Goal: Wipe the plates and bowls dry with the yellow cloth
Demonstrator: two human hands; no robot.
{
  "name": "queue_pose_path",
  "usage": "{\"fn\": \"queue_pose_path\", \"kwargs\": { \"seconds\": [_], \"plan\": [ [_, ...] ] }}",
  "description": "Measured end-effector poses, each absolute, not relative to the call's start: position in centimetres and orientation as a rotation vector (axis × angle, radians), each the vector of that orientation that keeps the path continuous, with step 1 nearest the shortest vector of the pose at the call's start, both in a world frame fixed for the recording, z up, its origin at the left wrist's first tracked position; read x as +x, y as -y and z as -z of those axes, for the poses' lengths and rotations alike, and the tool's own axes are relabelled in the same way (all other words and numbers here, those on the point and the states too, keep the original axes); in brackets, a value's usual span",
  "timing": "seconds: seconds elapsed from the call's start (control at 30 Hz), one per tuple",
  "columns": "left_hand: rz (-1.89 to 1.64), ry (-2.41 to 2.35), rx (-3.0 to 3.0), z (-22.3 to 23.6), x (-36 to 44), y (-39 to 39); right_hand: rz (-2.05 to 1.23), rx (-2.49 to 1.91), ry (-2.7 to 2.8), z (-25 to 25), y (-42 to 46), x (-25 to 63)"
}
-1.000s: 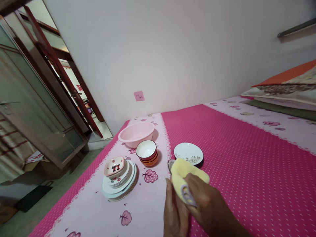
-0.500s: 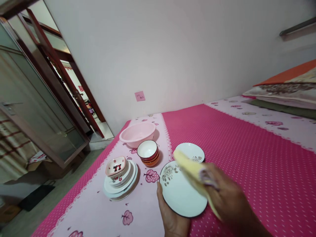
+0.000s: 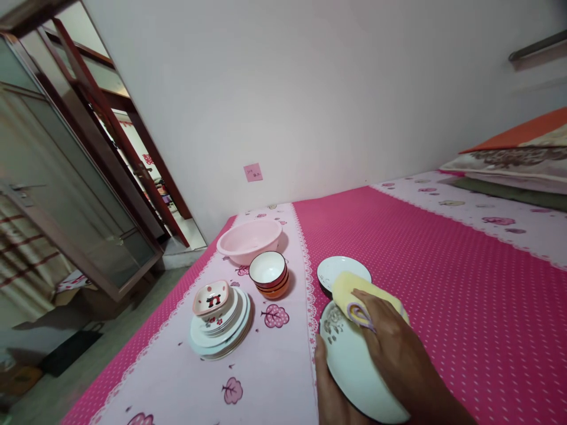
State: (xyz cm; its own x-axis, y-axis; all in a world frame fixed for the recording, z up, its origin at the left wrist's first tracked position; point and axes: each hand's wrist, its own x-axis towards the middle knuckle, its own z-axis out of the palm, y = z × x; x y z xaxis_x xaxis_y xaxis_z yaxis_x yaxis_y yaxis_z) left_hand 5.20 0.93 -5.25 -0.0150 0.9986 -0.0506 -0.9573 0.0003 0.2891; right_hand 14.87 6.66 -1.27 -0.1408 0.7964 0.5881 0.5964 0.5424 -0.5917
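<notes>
My left hand [image 3: 333, 383] grips a white plate [image 3: 354, 366] from below, its thumb along the left rim. The plate has a dark edge and a grey flower print, and it tilts at the lower right of the view. In my right hand [image 3: 390, 342] is a folded yellow cloth [image 3: 354, 295] with a purple-trimmed edge, held over the plate's upper part; whether it touches the surface is hard to tell. Just beyond lies another white plate [image 3: 336, 267] with a dark rim, partly covered by the cloth.
Left of my hands stands a stack of plates [image 3: 243, 330] with a small square bowl [image 3: 211, 298] on top. Several stacked bowls [image 3: 268, 270] sit behind it, near a pink basin [image 3: 250, 236]. Everything rests on a pink bedspread [image 3: 274, 366]; pillows [image 3: 522, 159] lie at the right.
The held plate and my left hand have shifted right and down, and the plate tilts more. The yellow cloth has moved right with my right hand, now over the plate's top edge.
</notes>
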Motion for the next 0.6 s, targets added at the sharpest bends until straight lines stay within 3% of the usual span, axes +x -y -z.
{"fn": "queue_pose_path", "kwargs": {
  "seconds": [0.23, 0.6],
  "plan": [
    [-1.475, -0.250, 0.270, 5.7, 5.9, -0.6, -0.475, -1.007, 1.836, 0.0, -4.9, 14.2],
    [-1.592, -0.302, 0.230, 4.5, 5.2, -0.6, -1.164, -0.869, 1.893, -3.3, -2.9, 13.8]
  ]
}}
